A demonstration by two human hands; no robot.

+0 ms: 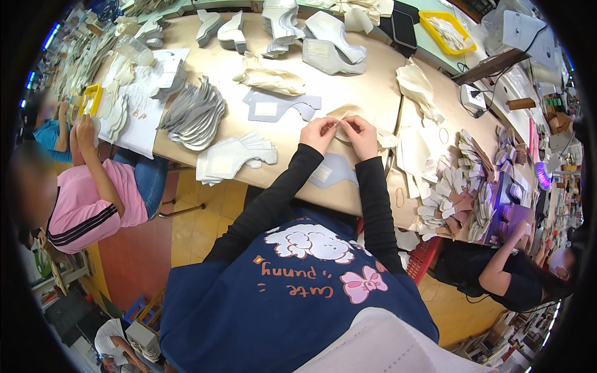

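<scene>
My left hand (318, 134) and my right hand (360, 137) meet over the table, fingertips pinched together on a thin cream fabric piece (347, 112). Part of that piece is hidden behind the fingers. Just below my hands lies a flat grey cut piece (339, 169) with a pale rectangle on it, partly covered by my left sleeve. A similar grey cut piece (283, 104) rests to the left of my hands. Above it sits a small pile of cream pieces (270, 81). Further left are a stack of pale cut pieces (230, 160) and a fanned grey stack (196, 115).
More stacks of grey pieces (281, 25) line the far side of the brown-covered table (292, 168). A yellow tray (446, 32) stands far right, with a white power socket box (472, 96) nearer. Loose scraps (451, 193) cover the right side. Co-workers sit left and right.
</scene>
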